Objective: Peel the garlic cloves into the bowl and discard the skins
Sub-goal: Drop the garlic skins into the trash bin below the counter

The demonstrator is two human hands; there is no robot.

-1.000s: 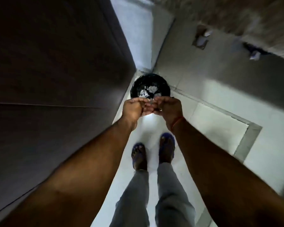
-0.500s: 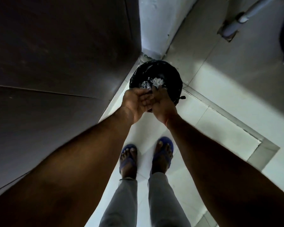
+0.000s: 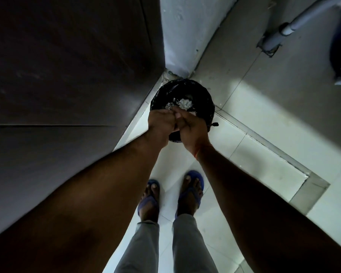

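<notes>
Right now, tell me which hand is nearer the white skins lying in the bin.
Right, narrowly. The right hand reaches over the black bin's near rim, fingertips beside the white skins. The left hand presses against it, at the rim's left edge.

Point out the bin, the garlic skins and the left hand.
bin (image 3: 203, 91), head view, far rim of black liner.
garlic skins (image 3: 182, 103), head view, middle of white pile.
left hand (image 3: 161, 123), head view, back of hand.

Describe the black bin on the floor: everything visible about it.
The bin is round, open-topped and lined with a glossy black plastic bag. It stands upright on the tiled floor, in the corner by the dark panel. Pale papery skins lie inside. Both hands hang above its near rim, hiding that part.
</notes>
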